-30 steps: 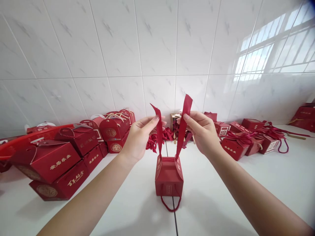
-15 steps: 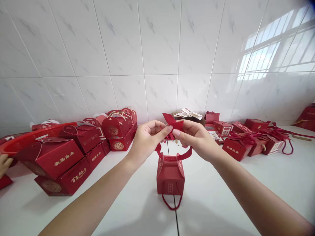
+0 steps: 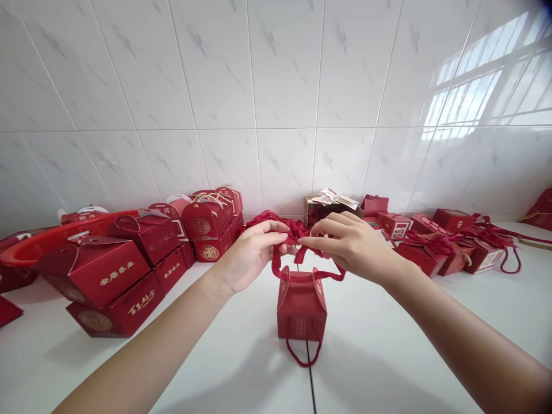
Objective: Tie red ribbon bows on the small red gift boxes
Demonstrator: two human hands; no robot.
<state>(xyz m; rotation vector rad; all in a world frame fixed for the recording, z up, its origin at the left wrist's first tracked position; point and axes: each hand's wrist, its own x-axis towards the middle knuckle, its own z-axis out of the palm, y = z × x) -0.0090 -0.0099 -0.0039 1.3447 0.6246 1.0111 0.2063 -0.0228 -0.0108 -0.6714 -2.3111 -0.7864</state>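
A small red gift box (image 3: 302, 313) stands upright on the white table, a twisted cord handle (image 3: 302, 362) hanging down its near side. Dark red ribbon (image 3: 330, 276) runs through the box's top flaps and rises on both sides to my hands. Just above and left of the box, my left hand (image 3: 252, 256) is closed on one side of the ribbon, thumb and fingers bent around it. My right hand (image 3: 356, 247), back turned up, pinches another stretch of ribbon between thumb and fingertips. Its curled fingers partly hide the ribbon.
Stacked red boxes (image 3: 116, 273) and a red plastic basin (image 3: 47, 238) stand at the left. A heap of red ribbon (image 3: 267, 218) and an open carton with printed cards (image 3: 334, 198) lie behind my hands. Ribboned boxes (image 3: 420, 253) sit at the right, before a tiled wall (image 3: 284, 98).
The crossed ribbon held up between my fingertips has come down. My right hand has turned palm-down and my hands have moved slightly apart. Another person's hand at the far left has left the view.
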